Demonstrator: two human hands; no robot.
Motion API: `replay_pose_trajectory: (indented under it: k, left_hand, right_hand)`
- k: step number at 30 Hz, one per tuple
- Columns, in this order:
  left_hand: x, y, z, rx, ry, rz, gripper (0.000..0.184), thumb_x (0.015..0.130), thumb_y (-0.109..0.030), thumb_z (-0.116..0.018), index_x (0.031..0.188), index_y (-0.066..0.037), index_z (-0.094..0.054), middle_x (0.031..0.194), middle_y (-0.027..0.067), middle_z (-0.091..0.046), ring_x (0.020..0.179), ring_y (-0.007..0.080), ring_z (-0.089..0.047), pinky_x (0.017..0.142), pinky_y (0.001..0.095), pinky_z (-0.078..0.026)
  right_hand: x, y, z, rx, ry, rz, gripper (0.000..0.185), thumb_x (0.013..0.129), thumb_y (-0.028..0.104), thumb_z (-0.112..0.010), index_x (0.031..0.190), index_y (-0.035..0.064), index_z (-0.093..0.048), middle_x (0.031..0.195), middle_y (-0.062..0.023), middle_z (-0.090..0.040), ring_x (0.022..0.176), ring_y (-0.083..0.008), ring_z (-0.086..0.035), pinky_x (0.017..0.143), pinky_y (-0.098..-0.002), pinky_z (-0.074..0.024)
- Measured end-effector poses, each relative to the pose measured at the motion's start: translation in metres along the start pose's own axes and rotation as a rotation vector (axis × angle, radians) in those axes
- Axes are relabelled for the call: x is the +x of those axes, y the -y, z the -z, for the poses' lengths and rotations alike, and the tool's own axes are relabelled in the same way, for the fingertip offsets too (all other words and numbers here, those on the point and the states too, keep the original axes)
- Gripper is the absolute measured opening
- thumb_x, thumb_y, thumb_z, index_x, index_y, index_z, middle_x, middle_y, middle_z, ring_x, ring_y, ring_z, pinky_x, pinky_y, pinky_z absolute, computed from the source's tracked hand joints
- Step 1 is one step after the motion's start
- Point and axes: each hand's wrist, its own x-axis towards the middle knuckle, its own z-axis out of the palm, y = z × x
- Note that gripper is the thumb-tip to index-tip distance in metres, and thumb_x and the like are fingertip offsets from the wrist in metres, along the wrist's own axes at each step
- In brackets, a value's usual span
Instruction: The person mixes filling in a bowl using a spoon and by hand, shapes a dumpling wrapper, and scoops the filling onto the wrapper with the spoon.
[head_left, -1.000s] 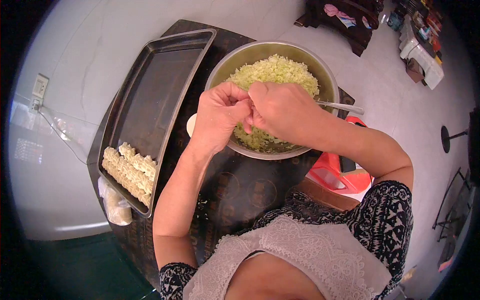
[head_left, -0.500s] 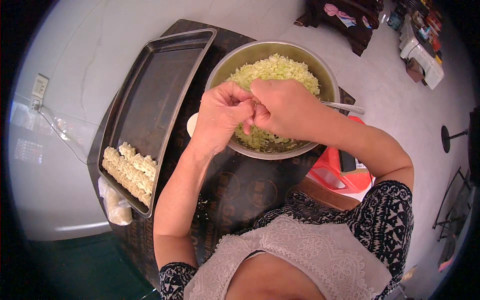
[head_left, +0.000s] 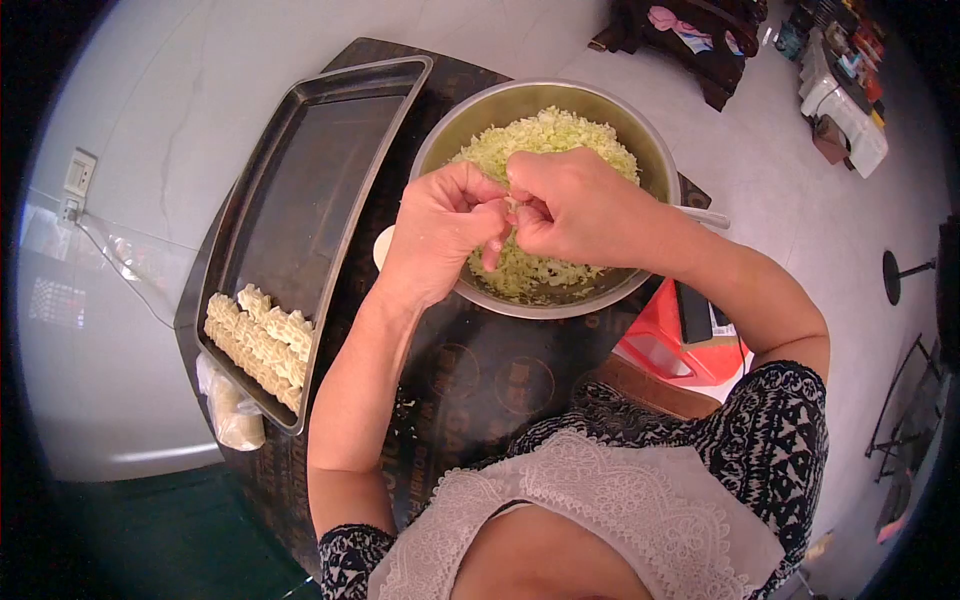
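Note:
Above a wide metal bowl (head_left: pixel 655 165) of finely chopped pale-green cabbage (head_left: pixel 560 132), my two hands meet at the fingertips. My left hand (head_left: pixel 440 232) is closed, thumb and fingers pinching a dumpling (head_left: pixel 512 207) that is mostly hidden by the fingers. From the other side, my right hand (head_left: pixel 580 205) pinches at the same spot with curled fingers. A spoon handle (head_left: pixel 706 216) sticks out over the bowl's right rim. Partly behind my left wrist shows a pale round edge (head_left: pixel 383 248), perhaps a stack of wrappers.
Left of the bowl lies a long dark tray (head_left: pixel 300 190) with rows of pleated dumplings (head_left: pixel 258 345) at its near end. A plastic bag (head_left: pixel 237 422) sits beside the tray. A red stool (head_left: pixel 675 340) with a dark phone-like object (head_left: pixel 693 313) stands right of the dark table (head_left: pixel 470 375).
My right hand has shifted slightly rightward, its fingertips parting a little from my left hand's. My left hand has stayed nearly in place. Tray and bowl are unchanged.

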Motion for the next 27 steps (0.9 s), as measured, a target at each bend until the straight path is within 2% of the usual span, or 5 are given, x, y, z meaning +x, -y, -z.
replay_pose_trajectory:
  k: [9,11,16,27]
  left_hand:
    - [0.0002,-0.0002,0.0024,-0.045,0.030,0.000,0.005,0.077,0.005,-0.060,0.080,0.001,-0.057,0.068,0.0069,-0.059,0.053,0.0100,-0.054,0.044,0.0234,-0.044]
    - [0.0000,0.0004,0.0021,-0.043,0.032,0.007,0.006,0.077,0.005,-0.060,0.081,0.001,-0.057,0.068,0.0067,-0.059,0.054,0.0098,-0.054,0.045,0.0233,-0.044]
    - [-0.0002,0.0070,-0.0007,0.060,-0.002,-0.110,0.007,0.081,0.006,-0.057,0.087,0.002,-0.057,0.072,0.0060,-0.061,0.056,0.0089,-0.056,0.049,0.0227,-0.047]
    - [-0.0024,0.0069,-0.0005,0.088,-0.018,-0.124,0.007,0.080,0.009,-0.056,0.084,0.003,-0.057,0.072,0.0073,-0.061,0.057,0.0100,-0.058,0.048,0.0234,-0.048]
  right_hand:
    - [-0.0002,-0.0022,-0.0019,0.024,-0.022,0.030,0.015,0.070,0.010,-0.060,0.071,-0.0012,-0.051,0.060,-0.0226,-0.055,0.060,-0.0421,-0.058,0.053,-0.0468,-0.0461]
    - [-0.0021,-0.0041,-0.0058,-0.015,-0.080,0.046,0.012,0.070,0.001,-0.060,0.072,0.0003,-0.048,0.060,-0.0161,-0.052,0.051,-0.0296,-0.054,0.047,-0.0375,-0.0404]
    - [-0.0041,-0.0097,-0.0075,0.010,-0.097,0.049,0.010,0.073,0.002,-0.060,0.076,0.0002,-0.050,0.062,-0.0157,-0.053,0.053,-0.0295,-0.055,0.048,-0.0374,-0.0413]
    - [0.0010,-0.0043,-0.0072,0.108,-0.048,-0.047,0.009,0.072,0.001,-0.060,0.072,0.0012,-0.051,0.059,-0.0135,-0.054,0.050,-0.0230,-0.054,0.046,-0.0337,-0.0407]
